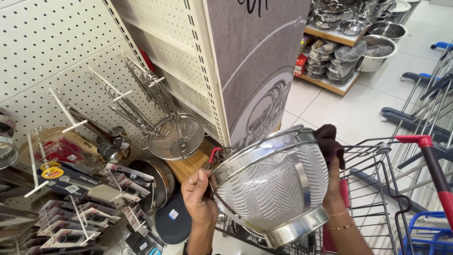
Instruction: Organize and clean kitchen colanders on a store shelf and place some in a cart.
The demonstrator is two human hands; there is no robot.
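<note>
— White pegboard (pixel 52 52) fills the left side, right?

— Yes. Long white hooks stick out of it. Low on the left hang carded kitchen tools (pixel 71 177) in flat packets, and further along a bunch of wire-handled skimmers (pixel 155 92) hangs on the hooks, with a round mesh strainer (pixel 175 137) at their lower end.

— And below that?

— A dark round pan (pixel 158 182) leans there, beside a wooden board (pixel 188 165).

— Where is the left hand?

— The left hand (pixel 200 198) comes up from the bottom edge, its grip clenched on the rim of a steel mesh colander (pixel 273 182), at the side where a small wire handle sits.

— How does the colander lie?

— Tilted, held in the air in the middle, its mesh bowl and shiny base ring turned toward the camera, just above the near end of a wire shopping cart (pixel 373 189).

— And the right hand?

— The right hand (pixel 332 182) is mostly hidden behind the colander's far side. It holds a dark cloth (pixel 329 141) against the rim there; gold bangles show at the wrist.

— Further right?

— The cart's red handle (pixel 427 156), more parked carts, and a low shelf of steel bowls (pixel 377 47) at the top right on the tiled floor (pixel 349 108).
</note>
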